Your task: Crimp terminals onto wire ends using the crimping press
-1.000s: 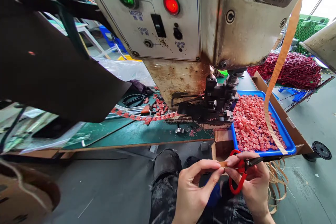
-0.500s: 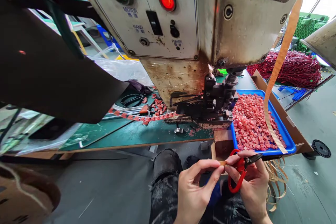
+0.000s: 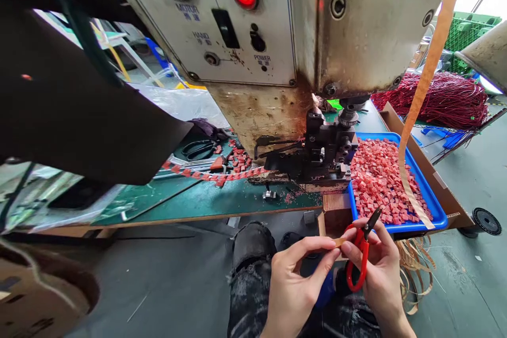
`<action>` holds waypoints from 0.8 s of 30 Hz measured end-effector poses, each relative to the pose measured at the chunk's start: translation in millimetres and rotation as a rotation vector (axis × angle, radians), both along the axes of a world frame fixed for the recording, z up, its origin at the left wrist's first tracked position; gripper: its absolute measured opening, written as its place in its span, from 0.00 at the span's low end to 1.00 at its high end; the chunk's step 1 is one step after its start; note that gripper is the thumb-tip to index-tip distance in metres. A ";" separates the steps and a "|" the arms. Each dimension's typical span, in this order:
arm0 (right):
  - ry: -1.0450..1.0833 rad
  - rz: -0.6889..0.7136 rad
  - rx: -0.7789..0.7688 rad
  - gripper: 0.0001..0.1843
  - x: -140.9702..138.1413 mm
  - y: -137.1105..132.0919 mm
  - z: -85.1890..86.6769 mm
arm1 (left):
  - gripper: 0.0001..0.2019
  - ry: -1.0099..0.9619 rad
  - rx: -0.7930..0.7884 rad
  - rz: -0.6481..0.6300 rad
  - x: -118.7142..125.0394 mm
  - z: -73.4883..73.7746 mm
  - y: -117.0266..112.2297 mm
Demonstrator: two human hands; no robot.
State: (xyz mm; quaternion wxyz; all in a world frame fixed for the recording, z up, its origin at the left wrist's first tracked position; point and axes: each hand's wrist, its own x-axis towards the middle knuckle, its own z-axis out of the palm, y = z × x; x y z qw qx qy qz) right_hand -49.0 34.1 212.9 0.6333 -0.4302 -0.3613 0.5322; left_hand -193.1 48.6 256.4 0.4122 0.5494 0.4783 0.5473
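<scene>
My left hand (image 3: 297, 280) pinches one end of a short tan paper strip (image 3: 339, 243) between thumb and fingertips. On its other end the fingertips of my right hand (image 3: 380, 269) close too. Red-handled scissors (image 3: 363, 261) are hooked in my right hand, their dark blades pointing up and to the right. Both hands are above my lap, in front of the press machine (image 3: 253, 111). Just beyond my right hand is a blue tray (image 3: 439, 216) full of small pink-red square pieces (image 3: 380, 179).
A long tan paper tape (image 3: 422, 84) hangs from the machine over the tray. A strip of red pieces (image 3: 206, 175) runs into the machine's left side. Black-handled scissors (image 3: 198, 149) lie on the green bench (image 3: 222, 206). Curled tape (image 3: 415, 274) lies on the floor at right.
The scissors in my right hand have swung so their blades point more upward. Both hands still pinch the paper strip. My view has shifted slightly.
</scene>
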 end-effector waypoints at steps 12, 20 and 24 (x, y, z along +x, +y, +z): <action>0.120 0.016 -0.079 0.25 1.8 2.1 -3.1 | 0.03 -0.142 -0.159 -0.015 4.0 -3.3 2.2; 0.109 -0.037 -0.107 0.22 -6.4 3.7 0.9 | 0.03 -0.094 -0.131 0.003 2.2 -1.8 5.5; 0.105 -0.045 -0.084 0.22 -9.7 6.0 4.8 | 0.03 -0.098 -0.119 0.029 3.2 -2.6 5.2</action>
